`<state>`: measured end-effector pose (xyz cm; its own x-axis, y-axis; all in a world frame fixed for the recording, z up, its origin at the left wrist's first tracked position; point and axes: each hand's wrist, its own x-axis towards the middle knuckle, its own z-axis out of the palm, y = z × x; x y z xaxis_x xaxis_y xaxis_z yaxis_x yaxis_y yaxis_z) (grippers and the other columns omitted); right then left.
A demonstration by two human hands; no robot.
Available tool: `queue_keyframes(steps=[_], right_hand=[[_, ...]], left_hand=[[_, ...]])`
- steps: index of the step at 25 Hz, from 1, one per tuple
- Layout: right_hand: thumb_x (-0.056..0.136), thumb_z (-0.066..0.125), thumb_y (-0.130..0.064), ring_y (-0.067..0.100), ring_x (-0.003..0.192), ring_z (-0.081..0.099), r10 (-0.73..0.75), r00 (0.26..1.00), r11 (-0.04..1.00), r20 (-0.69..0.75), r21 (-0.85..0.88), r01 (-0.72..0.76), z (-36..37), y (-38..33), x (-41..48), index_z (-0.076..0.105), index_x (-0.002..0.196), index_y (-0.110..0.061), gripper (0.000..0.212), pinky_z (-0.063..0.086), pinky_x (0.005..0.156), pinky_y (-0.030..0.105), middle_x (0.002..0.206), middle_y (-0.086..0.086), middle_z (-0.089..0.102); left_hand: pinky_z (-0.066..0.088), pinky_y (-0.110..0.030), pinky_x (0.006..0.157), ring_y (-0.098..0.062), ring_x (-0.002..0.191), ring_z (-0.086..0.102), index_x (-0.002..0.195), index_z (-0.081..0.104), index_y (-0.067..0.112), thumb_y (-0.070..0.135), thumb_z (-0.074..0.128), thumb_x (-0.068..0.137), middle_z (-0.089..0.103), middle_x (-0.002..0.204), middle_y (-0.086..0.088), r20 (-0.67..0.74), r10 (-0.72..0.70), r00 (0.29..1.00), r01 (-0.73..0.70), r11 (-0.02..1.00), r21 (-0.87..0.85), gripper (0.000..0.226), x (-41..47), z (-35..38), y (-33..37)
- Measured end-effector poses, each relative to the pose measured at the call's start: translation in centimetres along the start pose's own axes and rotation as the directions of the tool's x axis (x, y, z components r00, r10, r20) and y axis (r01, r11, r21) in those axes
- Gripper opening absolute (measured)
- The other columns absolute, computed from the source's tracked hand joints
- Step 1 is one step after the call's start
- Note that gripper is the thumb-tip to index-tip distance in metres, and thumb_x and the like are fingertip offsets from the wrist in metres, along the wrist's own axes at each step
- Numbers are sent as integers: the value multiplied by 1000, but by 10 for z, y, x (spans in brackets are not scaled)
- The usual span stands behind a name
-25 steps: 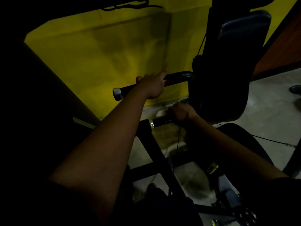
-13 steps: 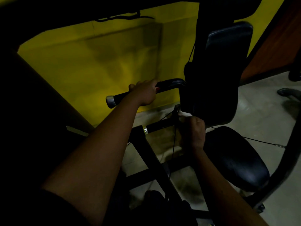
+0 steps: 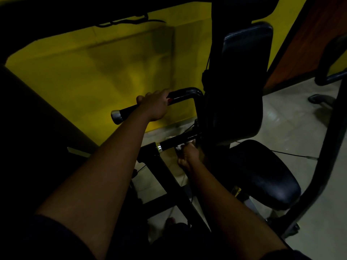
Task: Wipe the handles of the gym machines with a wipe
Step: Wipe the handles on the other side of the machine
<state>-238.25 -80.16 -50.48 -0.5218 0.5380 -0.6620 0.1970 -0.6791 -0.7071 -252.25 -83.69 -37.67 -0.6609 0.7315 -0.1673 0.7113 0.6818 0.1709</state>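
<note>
Now our right grip (image 3: 187,156) has slid along the lower handle (image 3: 174,142), away from the silver ring (image 3: 159,147) where it sat a second ago and in toward the machine's body, and it has dropped beneath the bar. It curls around the white wipe (image 3: 179,147) and presses it up against the handle. We judge that the outer stretch has had its pass and the inner end is now being finished; the length left of this grip, out to the ring, lies bare. Our left grip (image 3: 154,107) has not shifted: it stays wrapped round the upper handle (image 3: 184,93), above and left of the right grip. No wipe shows on that handle, so we reckon it is yet to do, and the left grip must let go first. Just right of the right grip the back pad (image 3: 242,81) crowds in, leaving little room for the knuckles; the seat (image 3: 262,173) lies to its lower right. Under the right grip a black frame post (image 3: 169,184) slants down. Beyond both grips stands the yellow wall (image 3: 84,72). The light is dim, so single fingers are hard to make out
</note>
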Motion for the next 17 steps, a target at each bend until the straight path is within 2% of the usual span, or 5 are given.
queue_keyframes(steps=[3, 5, 7, 12, 17], right_hand=[[94, 50, -7, 10, 62, 47, 143, 989, 981, 32, -139, -137, -23, -11, -10, 51, 75, -21, 23, 46, 44, 18, 74, -3, 49], [93, 54, -9, 10, 63, 49, 125, 990, 984, 63, -135, -116, -39, -19, -18, 54, 76, -21, 21, 47, 42, 17, 75, -3, 52], [93, 53, -9, 9, 65, 51, 89, 994, 993, 68, -90, -82, -48, -28, -21, 56, 77, -22, 21, 48, 50, 20, 77, -4, 54], [92, 52, 4, 24, 74, 63, -14, 994, 952, 112, 304, -21, -82, -48, -42, 63, 94, 0, 12, 56, 70, 33, 87, 17, 64], [88, 54, 4, 18, 65, 66, -244, 968, 946, 56, 232, 225, -141, -67, -88, 68, 97, -8, 20, 54, 56, 26, 81, 11, 68]], left_hand=[[26, -46, 103, -36, 125, 42, 144, 35, 27, 23, 37, 102, 43, 142, -10, -218, 15, 976, -4, 999, 48, 42, -9, 16, 4], [26, -48, 104, -37, 127, 38, 136, 46, 22, 16, 44, 97, 40, 142, -12, -522, 27, 852, -9, 999, 37, 39, -29, 42, 15], [31, -49, 100, -39, 122, 40, 123, 56, 17, 11, 47, 93, 44, 135, -16, -665, 15, 747, -55, 998, -39, 32, -51, 73, 35], [39, -23, 84, -30, 106, 55, 112, 66, 8, 9, 52, 94, 56, 115, -17, -391, -78, 917, -167, 816, -554, 23, -83, 115, 97], [56, -35, 80, -22, 93, 68, 106, 70, 9, 16, 60, 92, 72, 99, -8, -152, -123, 981, -68, 515, -855, 18, -99, 109, 157]])
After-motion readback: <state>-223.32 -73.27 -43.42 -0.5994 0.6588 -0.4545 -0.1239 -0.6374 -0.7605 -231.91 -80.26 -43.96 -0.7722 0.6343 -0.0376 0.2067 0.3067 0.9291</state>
